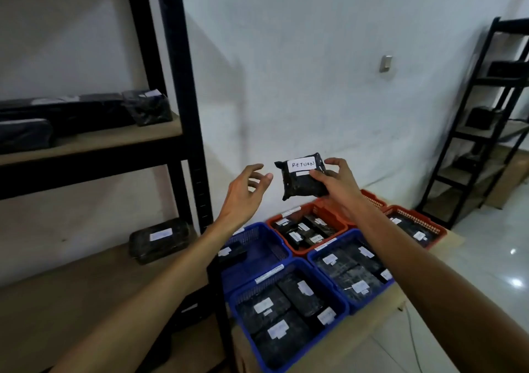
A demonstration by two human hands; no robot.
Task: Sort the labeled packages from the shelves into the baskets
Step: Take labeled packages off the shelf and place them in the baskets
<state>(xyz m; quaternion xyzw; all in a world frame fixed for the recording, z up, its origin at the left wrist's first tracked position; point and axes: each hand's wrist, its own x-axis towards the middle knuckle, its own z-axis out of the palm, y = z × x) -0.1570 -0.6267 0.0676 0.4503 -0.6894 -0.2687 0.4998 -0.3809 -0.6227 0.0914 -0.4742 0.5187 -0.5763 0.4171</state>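
Baskets (pixel 289 279) below; right hand (pixel 337 183) grips RETURN package (pixel 302 176), left hand (pixel 244 190) seemingly loose.

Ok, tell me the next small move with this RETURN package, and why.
Probably lower the RETURN package, gripped by the right hand, toward the baskets and check their rim tags. The tags are too blurred here to read, and the left hand hovers open, free.

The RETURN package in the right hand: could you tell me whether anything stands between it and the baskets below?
Nothing visible does. The right hand holds the RETURN package in open air above the baskets, which are open-topped; the left hand hovers beside it, not under.
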